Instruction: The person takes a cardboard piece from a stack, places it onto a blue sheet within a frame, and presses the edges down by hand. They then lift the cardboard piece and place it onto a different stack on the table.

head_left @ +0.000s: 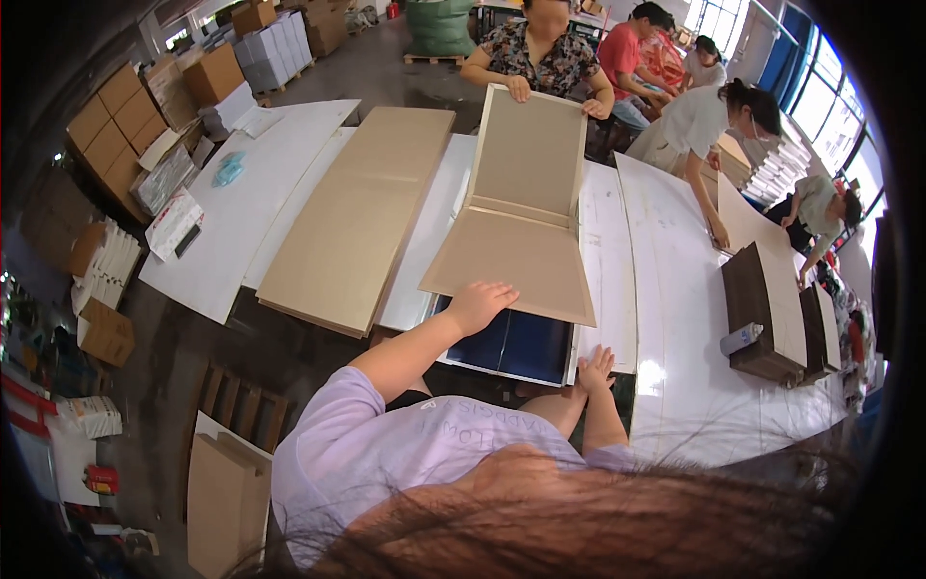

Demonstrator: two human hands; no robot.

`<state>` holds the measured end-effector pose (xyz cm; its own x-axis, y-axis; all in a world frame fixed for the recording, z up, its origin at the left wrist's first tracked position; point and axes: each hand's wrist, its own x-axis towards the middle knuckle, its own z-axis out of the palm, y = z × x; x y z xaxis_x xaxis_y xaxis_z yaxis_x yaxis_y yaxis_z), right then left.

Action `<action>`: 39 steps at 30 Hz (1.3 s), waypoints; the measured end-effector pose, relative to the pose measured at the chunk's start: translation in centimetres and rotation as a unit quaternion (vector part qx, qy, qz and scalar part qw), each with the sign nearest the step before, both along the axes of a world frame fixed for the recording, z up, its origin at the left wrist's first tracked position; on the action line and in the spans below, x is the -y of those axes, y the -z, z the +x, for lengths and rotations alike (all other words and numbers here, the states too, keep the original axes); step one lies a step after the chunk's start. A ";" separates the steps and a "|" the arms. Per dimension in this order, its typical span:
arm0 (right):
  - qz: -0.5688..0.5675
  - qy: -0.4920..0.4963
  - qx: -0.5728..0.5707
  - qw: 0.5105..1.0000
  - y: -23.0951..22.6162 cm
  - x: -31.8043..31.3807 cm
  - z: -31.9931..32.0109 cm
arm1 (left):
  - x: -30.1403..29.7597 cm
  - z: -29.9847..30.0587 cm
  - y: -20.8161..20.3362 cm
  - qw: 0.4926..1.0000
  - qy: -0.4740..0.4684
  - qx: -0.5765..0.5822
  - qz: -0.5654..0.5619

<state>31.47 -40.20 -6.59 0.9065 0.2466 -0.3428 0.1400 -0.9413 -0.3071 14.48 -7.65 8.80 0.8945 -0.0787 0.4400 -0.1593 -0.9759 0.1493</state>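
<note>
My left hand lies flat on the near edge of a large beige cardboard panel, its fingers stretched out. The panel has a crease across its middle, and a co-worker's hands hold the far half at its top edge. Under the near edge shows a dark blue glossy panel with a light rim; the cardboard covers the rest of it. Just right of the blue panel, my right hand rests on the white table with its fingers apart and nothing in them.
To the left lies a stack of long cardboard sheets. Another white table holds a light blue crumpled item and a dark flat object. Stacked boards and a bottle stand right, near other people working.
</note>
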 end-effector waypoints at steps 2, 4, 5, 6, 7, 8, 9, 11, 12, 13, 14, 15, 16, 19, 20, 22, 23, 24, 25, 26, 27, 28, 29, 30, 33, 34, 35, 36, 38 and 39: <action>-0.010 0.005 -0.004 1.000 -0.4 -0.3 -0.2 | 0.2 0.0 0.3 1.000 -0.005 -0.013 0.001; -0.009 0.007 -0.011 1.000 -0.9 -0.6 -0.3 | 0.4 0.0 0.9 1.000 -0.006 -0.011 -0.002; -0.008 0.009 -0.010 1.000 -0.8 -0.6 -0.2 | 0.5 0.0 1.0 1.000 -0.010 -0.011 -0.006; -0.009 0.008 -0.010 1.000 -0.5 -0.5 -0.1 | 0.5 0.1 0.9 1.000 -0.007 -0.012 -0.005; -0.010 0.008 -0.011 1.000 -0.3 -0.4 -0.2 | 0.5 0.1 0.7 1.000 -0.008 -0.006 -0.007; -0.009 0.010 -0.011 1.000 -0.3 -0.3 -0.2 | 0.6 0.1 0.5 1.000 -0.010 0.001 -0.009; -0.006 0.009 -0.013 1.000 -0.4 -0.3 -0.2 | 0.6 0.1 0.1 1.000 -0.009 0.000 -0.009; -0.002 0.008 -0.015 1.000 -0.6 -0.2 -0.3 | 0.2 0.4 -1.0 0.998 -0.005 0.018 -0.053; -0.001 0.009 -0.016 1.000 -0.7 -0.2 -0.5 | -0.1 0.5 -1.1 0.998 -0.004 0.017 -0.053; 0.000 0.010 -0.016 1.000 -0.8 -0.2 -0.6 | -0.4 0.6 -1.0 0.997 -0.003 0.033 -0.074; -0.001 0.010 -0.017 1.000 -0.9 -0.3 -0.6 | -0.6 0.6 -1.0 0.994 -0.003 0.048 -0.095; 0.004 0.009 -0.016 1.000 -1.1 -0.3 -0.6 | -0.8 0.5 -1.2 0.994 -0.001 0.047 -0.096; 0.008 0.009 -0.016 1.000 -1.2 -0.4 -0.6 | -1.1 0.3 -1.4 0.988 -0.017 0.079 -0.130; 0.003 0.016 -0.025 1.000 -1.8 -0.8 -0.8 | -3.3 -1.6 -2.4 0.960 -0.075 0.175 -0.205; 0.001 0.016 -0.026 1.000 -1.7 -0.8 -0.9 | -4.5 -2.7 -3.0 0.942 -0.098 0.226 -0.229; 0.000 0.013 -0.019 1.000 -1.6 -0.7 -0.9 | -7.6 -6.2 -3.0 0.874 -0.178 0.254 -0.373; -0.003 0.010 -0.021 1.000 -1.5 -0.8 -0.9 | -10.6 -8.3 -1.8 0.838 -0.232 0.249 -0.426; -0.004 0.011 -0.013 1.000 -1.4 -0.7 -0.8 | -12.0 -10.3 -2.3 0.760 -0.287 0.310 -0.494; -0.007 0.013 -0.004 1.000 -1.2 -0.7 -0.7 | -12.8 -11.5 -4.0 0.676 -0.208 0.413 -0.574; -0.011 0.006 -0.007 1.000 -1.0 -0.8 -0.6 | -13.7 -12.7 -5.3 0.572 -0.124 0.505 -0.634; -0.011 0.007 -0.002 1.000 -0.8 -0.8 -0.4 | -15.0 -14.3 -4.7 0.570 -0.133 0.509 -0.631; -0.011 0.007 0.003 1.000 -0.6 -0.7 -0.3 | -16.6 -16.0 -3.0 0.501 -0.152 0.523 -0.673; -0.020 0.006 0.011 1.000 0.2 -0.5 0.0 | -17.9 -17.4 -1.0 0.427 -0.168 0.533 -0.710; -0.025 -0.006 0.009 1.000 0.3 -0.4 0.1 | -18.9 -18.7 1.8 0.423 -0.178 0.540 -0.706; -0.029 -0.009 0.036 0.999 2.0 0.1 0.9 | -22.0 -21.2 12.1 0.261 -0.209 0.482 -0.810; -0.031 -0.018 0.034 0.999 2.4 -0.1 1.1 | -22.7 -21.7 14.1 0.237 -0.225 0.467 -0.822; -0.028 -0.012 0.030 0.999 2.4 -0.1 1.1 | -23.1 -21.5 14.2 0.235 -0.254 0.453 -0.821; -0.027 -0.007 0.026 0.999 2.4 0.1 1.1 | -22.9 -21.2 14.0 0.230 -0.259 0.458 -0.819; -0.034 -0.019 0.038 0.998 2.8 0.2 1.3 | -22.6 -20.7 12.7 0.216 -0.354 0.437 -0.799; -0.030 -0.019 0.039 0.999 2.7 0.2 1.2 | -22.8 -20.9 12.8 0.229 -0.333 0.449 -0.796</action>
<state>32.66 -40.41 -9.29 0.9215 0.2624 -0.2863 0.1975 -0.9514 -0.2363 -6.38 15.11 -4.00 -0.0344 0.8447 -0.5341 -0.7190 0.3503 0.6003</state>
